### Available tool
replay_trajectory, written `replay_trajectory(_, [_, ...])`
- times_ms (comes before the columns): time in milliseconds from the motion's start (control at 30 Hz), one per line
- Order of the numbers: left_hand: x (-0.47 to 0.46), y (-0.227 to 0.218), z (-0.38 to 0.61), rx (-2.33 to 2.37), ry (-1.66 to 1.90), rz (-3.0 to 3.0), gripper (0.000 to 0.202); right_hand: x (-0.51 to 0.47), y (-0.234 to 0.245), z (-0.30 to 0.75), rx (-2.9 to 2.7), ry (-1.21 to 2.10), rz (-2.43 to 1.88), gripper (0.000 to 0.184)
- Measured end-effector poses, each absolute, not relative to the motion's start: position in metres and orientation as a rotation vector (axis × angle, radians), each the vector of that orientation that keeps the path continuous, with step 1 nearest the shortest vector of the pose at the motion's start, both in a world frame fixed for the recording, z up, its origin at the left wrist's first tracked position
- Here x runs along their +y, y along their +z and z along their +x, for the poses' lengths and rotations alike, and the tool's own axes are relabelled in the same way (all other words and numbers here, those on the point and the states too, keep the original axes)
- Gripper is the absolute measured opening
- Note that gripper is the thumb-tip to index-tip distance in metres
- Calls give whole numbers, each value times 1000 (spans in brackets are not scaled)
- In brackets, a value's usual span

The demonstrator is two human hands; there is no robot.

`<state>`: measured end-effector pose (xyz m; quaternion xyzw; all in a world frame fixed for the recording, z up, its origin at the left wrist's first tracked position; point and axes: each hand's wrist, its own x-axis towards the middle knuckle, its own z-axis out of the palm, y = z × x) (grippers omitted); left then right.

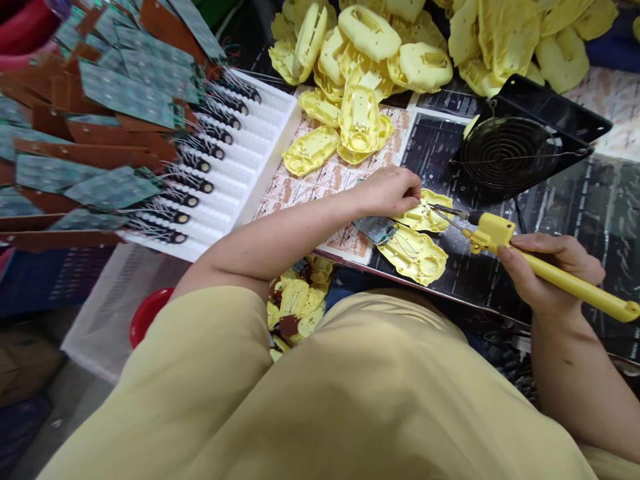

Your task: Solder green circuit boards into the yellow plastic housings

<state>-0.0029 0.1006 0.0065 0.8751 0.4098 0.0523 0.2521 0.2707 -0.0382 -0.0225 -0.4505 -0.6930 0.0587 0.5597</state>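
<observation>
My right hand (pixel 560 270) is wrapped round the yellow handle of a soldering iron (pixel 495 233), its thin metal tip pointing left. That tip reaches a yellow plastic shell half (pixel 440 200) on the bench. Over the same shell, my left hand (pixel 390 190) is closed, fingertips pinched at its left edge; what they grip, if anything, is hidden. Just below lies a second shell half (pixel 417 257), with thin wires running across it and a round speaker grille at its right end. A green circuit board (pixel 376 229) lies beside both shells, partly under my left wrist.
A black fan (pixel 510 150) stands behind the iron. Yellow shells (pixel 367 33) are heaped at the back. To the left, a white foam tray (pixel 260 140) carries several circuit boards (pixel 130 93) wired to small round black parts. A red bowl (pixel 147 317) sits lower left.
</observation>
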Motion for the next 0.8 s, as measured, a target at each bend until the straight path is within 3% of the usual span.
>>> replay_trajectory(467, [102,4,-7,1025,166,2412,23,-28,-22,280,-1773,316,-930,20])
replay_trajectory(733, [99,3,-9,1000,183,2431,22,-30,-24,283,-1727,259,-924,22])
replay_trajectory(800, [98,4,-7,1019,170,2433,23,-34,-24,283,-1718,226,-988,33])
